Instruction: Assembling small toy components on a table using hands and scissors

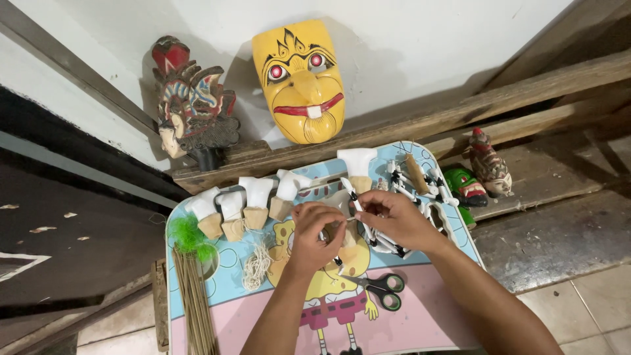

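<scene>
scissors [380, 287] on table [420, 322], sticks [194, 302] left

I see a home craft corner, a mask and puppet maker's spot: a carved yellow mask [301, 79] and painted puppet head [190, 105] lean on the wall, with a child's cartoon folding table [420, 315] as bench, on tiled floor [605, 296].

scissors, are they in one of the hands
No, the scissors lie on the table below both hands, untouched.
</scene>
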